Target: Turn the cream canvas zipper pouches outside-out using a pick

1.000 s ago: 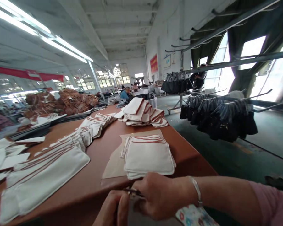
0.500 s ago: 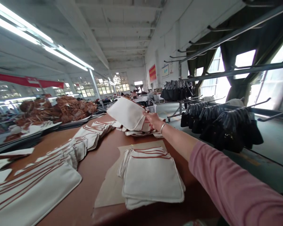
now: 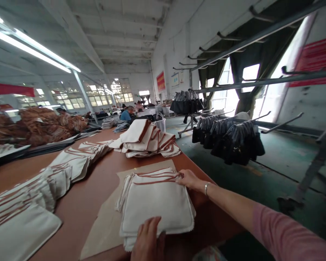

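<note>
A stack of white fabric pieces (image 3: pixel 157 206) with brown-trimmed top edges lies in front of me on a sheet of tan paper (image 3: pixel 104 217). My right hand (image 3: pixel 188 178) pinches the brown edge at the stack's upper right corner; how many layers are between the fingers cannot be seen. At the near edge of the stack, my left hand (image 3: pixel 148 239) rests with its fingers stretched over the top piece and the thumb apart. Beyond the paper sits a heaped pile of similar white pieces (image 3: pixel 137 132), their brown edges facing right.
Along the left of the brown tabletop (image 3: pixel 78 195) runs a long fanned row of white pieces (image 3: pixel 21 228). Brown bundles (image 3: pixel 46 125) are heaped farther back. Right of the table stands a metal rack (image 3: pixel 260 85) with black bags (image 3: pixel 230 145). A person (image 3: pixel 126 114) in blue sits in the distance.
My right hand has come back from the far pile to the near stack, and the piece it held lies on that pile. My left hand has entered from below. The view has turned right.
</note>
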`<state>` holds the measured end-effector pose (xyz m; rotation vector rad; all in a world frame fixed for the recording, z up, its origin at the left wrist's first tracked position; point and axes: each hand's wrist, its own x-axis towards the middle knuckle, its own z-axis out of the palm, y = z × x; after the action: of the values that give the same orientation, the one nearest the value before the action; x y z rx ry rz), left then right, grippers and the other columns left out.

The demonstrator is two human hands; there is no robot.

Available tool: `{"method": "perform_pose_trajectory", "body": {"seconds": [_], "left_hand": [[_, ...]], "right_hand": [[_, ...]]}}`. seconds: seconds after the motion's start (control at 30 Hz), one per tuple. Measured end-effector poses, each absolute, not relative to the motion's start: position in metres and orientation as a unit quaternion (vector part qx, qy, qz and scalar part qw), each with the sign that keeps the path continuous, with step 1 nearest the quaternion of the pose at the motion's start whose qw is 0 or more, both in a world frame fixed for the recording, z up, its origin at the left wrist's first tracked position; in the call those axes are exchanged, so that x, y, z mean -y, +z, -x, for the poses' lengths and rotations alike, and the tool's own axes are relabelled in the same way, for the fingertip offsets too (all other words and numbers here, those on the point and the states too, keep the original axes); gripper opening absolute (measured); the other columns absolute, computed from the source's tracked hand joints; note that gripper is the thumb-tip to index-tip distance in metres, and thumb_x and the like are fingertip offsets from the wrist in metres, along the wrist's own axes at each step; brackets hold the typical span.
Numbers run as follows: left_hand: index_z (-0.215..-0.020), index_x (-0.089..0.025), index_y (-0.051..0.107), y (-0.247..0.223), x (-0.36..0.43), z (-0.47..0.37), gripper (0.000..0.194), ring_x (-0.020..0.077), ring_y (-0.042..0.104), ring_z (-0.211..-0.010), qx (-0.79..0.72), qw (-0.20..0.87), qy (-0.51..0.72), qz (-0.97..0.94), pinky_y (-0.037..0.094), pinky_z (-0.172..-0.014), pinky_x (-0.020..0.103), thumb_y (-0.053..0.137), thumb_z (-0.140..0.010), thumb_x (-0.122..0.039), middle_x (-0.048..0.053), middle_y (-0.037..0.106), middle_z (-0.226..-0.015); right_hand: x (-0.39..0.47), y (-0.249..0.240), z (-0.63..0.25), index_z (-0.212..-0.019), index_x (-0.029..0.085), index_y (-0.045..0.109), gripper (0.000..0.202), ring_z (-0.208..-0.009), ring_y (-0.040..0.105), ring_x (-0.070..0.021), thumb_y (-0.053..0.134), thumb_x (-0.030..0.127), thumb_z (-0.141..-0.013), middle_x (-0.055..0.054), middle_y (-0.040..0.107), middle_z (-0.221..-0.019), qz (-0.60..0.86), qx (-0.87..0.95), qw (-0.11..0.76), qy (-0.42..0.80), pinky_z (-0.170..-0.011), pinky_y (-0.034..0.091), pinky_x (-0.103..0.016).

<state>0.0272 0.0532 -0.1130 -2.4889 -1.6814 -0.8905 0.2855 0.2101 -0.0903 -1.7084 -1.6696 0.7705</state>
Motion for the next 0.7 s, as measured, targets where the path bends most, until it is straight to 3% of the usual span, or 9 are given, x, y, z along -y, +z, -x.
{"method": "perform_pose_trajectory", "body": {"seconds": [0.07,0.13,0.23,0.37,0.53,0.7], "left_hand": [[-0.126,-0.019,0.061,-0.095,-0.094,-0.053,0.039,0.0246,0.061,-0.110,0.523,0.017,-0.244,0.817,0.050,-0.097,0.038,0.043,-0.092,-0.015,0.011,0.067,-0.123],[-0.132,-0.020,0.058,-0.074,-0.129,-0.080,0.047,0.0228,0.056,-0.120,0.518,0.008,-0.198,0.832,0.044,-0.104,0.037,0.038,-0.090,-0.009,0.010,0.062,-0.132],[-0.134,-0.023,0.056,-0.054,-0.159,-0.115,0.054,0.0205,0.053,-0.125,0.522,-0.019,-0.111,0.846,0.040,-0.106,0.034,0.037,-0.087,-0.005,0.007,0.059,-0.136],[-0.133,-0.027,0.058,-0.057,-0.172,-0.138,0.054,0.0251,0.053,-0.125,0.541,0.002,-0.045,0.840,0.038,-0.105,0.041,0.039,-0.087,-0.005,0.007,0.060,-0.137],[-0.123,-0.021,0.065,-0.067,-0.179,-0.136,0.044,0.0299,0.054,-0.125,0.549,-0.037,-0.049,0.833,0.036,-0.105,0.045,0.038,-0.090,-0.011,0.014,0.062,-0.133],[-0.105,-0.019,0.072,-0.063,-0.182,-0.129,0.033,0.0285,0.069,-0.103,0.552,-0.123,-0.078,0.821,0.048,-0.088,0.034,0.044,-0.089,-0.021,0.013,0.075,-0.106]], "right_hand": [[-0.202,-0.093,-0.281,-0.101,0.013,0.068,0.033,-0.083,0.064,-0.0198,0.074,0.023,-0.070,-0.009,0.071,-0.095,0.667,0.618,0.323,0.261,-0.069,0.042,-0.025],[-0.197,-0.093,-0.274,-0.099,0.013,0.068,0.030,-0.088,0.065,-0.0226,0.070,0.023,-0.071,-0.011,0.071,-0.096,0.680,0.612,0.329,0.234,-0.072,0.043,-0.027],[-0.192,-0.097,-0.267,-0.097,0.013,0.069,0.021,-0.098,0.064,-0.0260,0.059,0.018,-0.079,-0.014,0.070,-0.105,0.693,0.601,0.344,0.198,-0.081,0.043,-0.031],[-0.190,-0.105,-0.268,-0.093,0.014,0.069,0.020,-0.096,0.065,-0.0262,0.053,0.013,-0.081,-0.014,0.070,-0.101,0.692,0.590,0.368,0.195,-0.080,0.043,-0.031],[-0.194,-0.105,-0.277,-0.081,0.013,0.069,0.020,-0.083,0.066,-0.0202,0.049,0.014,-0.085,-0.010,0.073,-0.086,0.658,0.600,0.389,0.237,-0.072,0.043,-0.025],[-0.208,-0.101,-0.278,-0.083,0.013,0.072,0.027,-0.079,0.066,-0.0176,0.048,0.024,-0.088,-0.007,0.072,-0.082,0.606,0.638,0.379,0.287,-0.069,0.044,-0.023]]}}
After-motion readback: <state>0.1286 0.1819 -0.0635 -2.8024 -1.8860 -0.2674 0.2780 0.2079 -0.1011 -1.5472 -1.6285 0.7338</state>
